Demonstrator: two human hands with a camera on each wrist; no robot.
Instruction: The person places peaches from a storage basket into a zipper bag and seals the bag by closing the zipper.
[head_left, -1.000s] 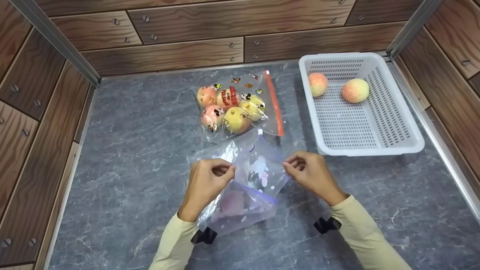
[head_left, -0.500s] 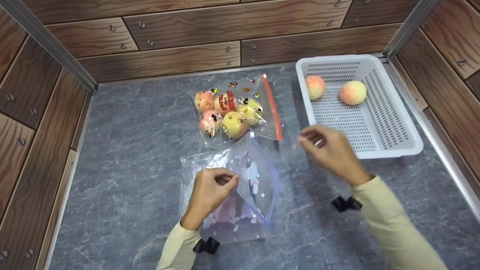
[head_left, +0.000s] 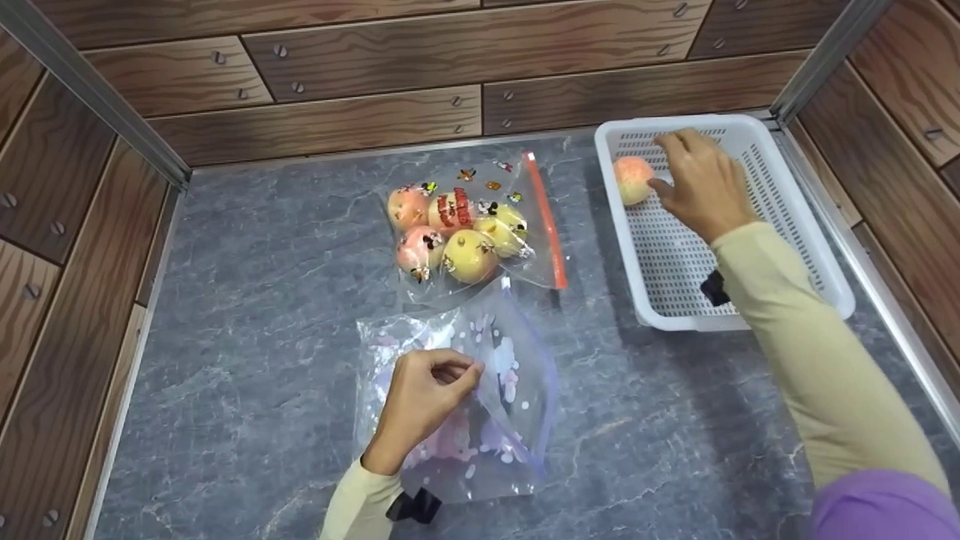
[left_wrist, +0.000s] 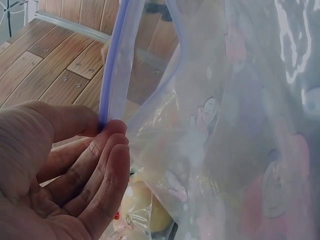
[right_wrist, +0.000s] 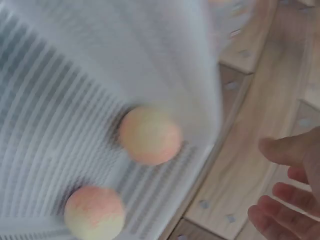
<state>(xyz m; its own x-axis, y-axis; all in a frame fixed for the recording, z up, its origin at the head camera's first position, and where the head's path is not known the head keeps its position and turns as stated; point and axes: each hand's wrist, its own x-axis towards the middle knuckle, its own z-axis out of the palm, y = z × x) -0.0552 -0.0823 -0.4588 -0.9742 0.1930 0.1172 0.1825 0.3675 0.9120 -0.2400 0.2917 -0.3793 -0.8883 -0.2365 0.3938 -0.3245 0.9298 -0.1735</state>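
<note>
My left hand [head_left: 429,397] pinches the purple zip edge of a clear printed zip bag [head_left: 457,439]; in the left wrist view, thumb and fingertips meet on that purple strip [left_wrist: 114,65], and the bag's mouth gapes. Over the white basket [head_left: 637,277] at the right, my right hand [head_left: 705,180] has its fingers spread and holds nothing. One peach [head_left: 634,180] lies by the basket's left wall, near the thumb. A second peach [right_wrist: 95,212] shows in the right wrist view, hidden under the hand in the head view.
A clear zip bag with a red slider strip [head_left: 546,221] lies behind the printed bag, holding several fruits, among them a yellow one [head_left: 470,255]. Wood-patterned walls [head_left: 360,64] enclose the grey marbled table [head_left: 262,300] at back and sides.
My right hand has let go of the printed bag's edge and moved right and away from me, over the basket. The left hand keeps its pinch on the bag.
</note>
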